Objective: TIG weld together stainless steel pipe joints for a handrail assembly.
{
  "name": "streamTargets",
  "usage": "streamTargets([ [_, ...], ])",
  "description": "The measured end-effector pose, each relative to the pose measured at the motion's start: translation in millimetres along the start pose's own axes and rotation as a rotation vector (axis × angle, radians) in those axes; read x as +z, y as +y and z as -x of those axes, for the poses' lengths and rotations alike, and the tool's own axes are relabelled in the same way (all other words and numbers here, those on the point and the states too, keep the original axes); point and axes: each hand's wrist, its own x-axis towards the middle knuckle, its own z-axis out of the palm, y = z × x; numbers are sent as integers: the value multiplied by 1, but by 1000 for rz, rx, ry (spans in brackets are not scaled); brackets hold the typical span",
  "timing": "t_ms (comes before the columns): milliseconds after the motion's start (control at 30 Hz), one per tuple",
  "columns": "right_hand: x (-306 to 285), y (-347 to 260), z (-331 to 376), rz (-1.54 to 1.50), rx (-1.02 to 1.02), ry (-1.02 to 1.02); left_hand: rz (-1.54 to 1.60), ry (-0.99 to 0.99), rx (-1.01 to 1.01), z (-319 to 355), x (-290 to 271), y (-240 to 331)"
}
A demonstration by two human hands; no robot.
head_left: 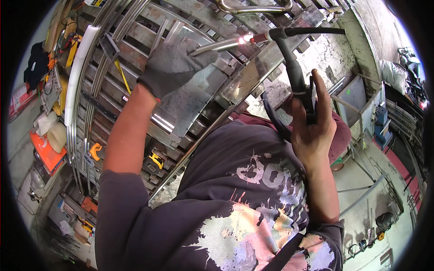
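My left hand (pixel 174 67), in a dark grey work glove, is closed at one end of a short, shiny metal tube (pixel 219 47). The tube's other end glows bright white and red. Right against that glow is the red-tinted nozzle of a black TIG welding torch (pixel 294 67). My bare right hand (pixel 314 131) grips the torch handle, with one finger stretched up alongside it. Under the glove lies a flat grey metal sheet (pixel 190 106) on a slatted steel bench (pixel 129 58).
A yellow-and-black tape measure (pixel 154 162) sits near my left forearm. Long steel tubes (pixel 74 140) run along the bench's left side. A bent metal tube (pixel 253 9) lies at the far edge. An orange box (pixel 47 149) stands at left; a metal frame (pixel 357 99) is at right.
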Motion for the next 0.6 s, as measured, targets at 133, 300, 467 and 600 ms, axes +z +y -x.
streamTargets([
  [133, 1, -5, -10, -11, -99, 29, 290, -154, -270, -8, -16, 7],
  [300, -2, -9, -11, -59, 16, -12, 168, -109, -249, 2, -4, 12],
  [467, -4, -13, -17, -4, -30, -8, 149, -339, -404, 2, -3, -17],
  [600, 0, -12, -21, -53, 1, 11, 204, -236, -254, -12, -17, -6],
])
